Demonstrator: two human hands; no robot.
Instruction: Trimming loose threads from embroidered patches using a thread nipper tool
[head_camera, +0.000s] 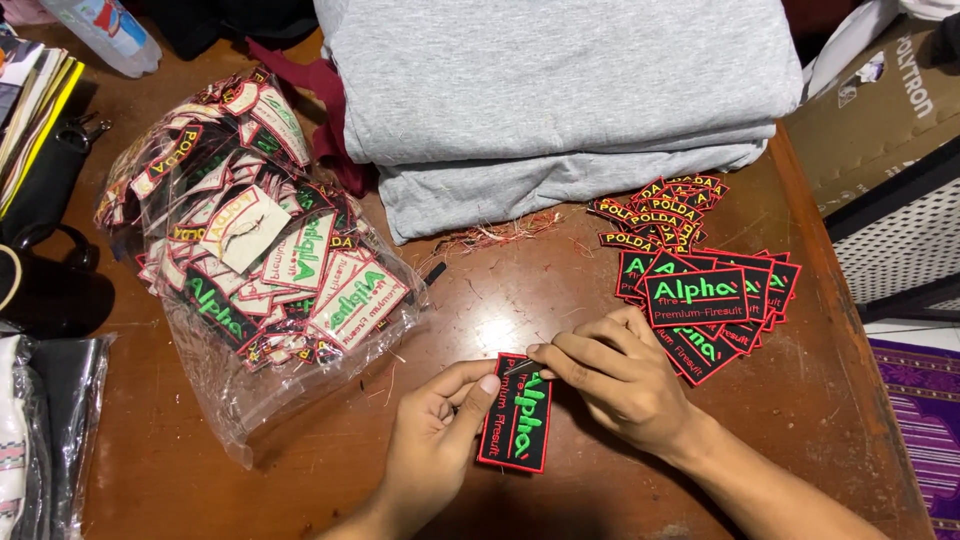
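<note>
Two hands, the left hand (432, 437) and the right hand (617, 378), pinch one black rectangular embroidered patch (516, 412) with red border and green lettering. One clear plastic bag of patches (250, 250) lies left, two loose patch piles (700, 290) right.

Head view, steeply down, close

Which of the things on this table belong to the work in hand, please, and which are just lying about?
In hand:
patch, held by left hand and right hand
patch stack
patch bag

Lying about:
grey cloth
bottle
thread scraps
</note>
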